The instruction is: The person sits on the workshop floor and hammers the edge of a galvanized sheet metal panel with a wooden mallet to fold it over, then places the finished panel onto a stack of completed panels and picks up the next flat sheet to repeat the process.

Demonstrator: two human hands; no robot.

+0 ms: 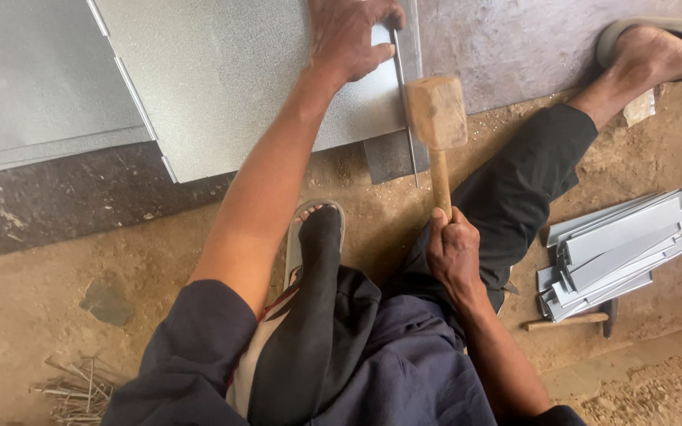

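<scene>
The right hand [453,251] is closed tight around the lower end of a wooden mallet [436,118], whose handle runs up and away from the body. The blocky mallet head sits at the near edge of a metal sheet [230,71], just over a thin rod [406,110] that lies along the sheet's right border; whether the head touches the rod cannot be told. The left hand [349,35] lies palm down on the far right part of the sheet, fingers curled beside the top of the rod, pressing rather than grasping anything.

The sheet is grey and speckled and rests on a dark stone slab [57,205]. A second sheet [33,79] lies to its left, overlapping its edge. A narrow dark strip [388,158] pokes out from under the near edge of the sheet, below the mallet head.

The person sits on sandy ground [57,308] in dark clothes. The left foot, in a sandal [297,237], is tucked in between the arms; the right foot [649,55] stretches out to the far right.

On the right lies a stack of folded metal strips [613,248], and just near it a small hammer [570,321]. At near left is a bundle of thin wires [73,390].
</scene>
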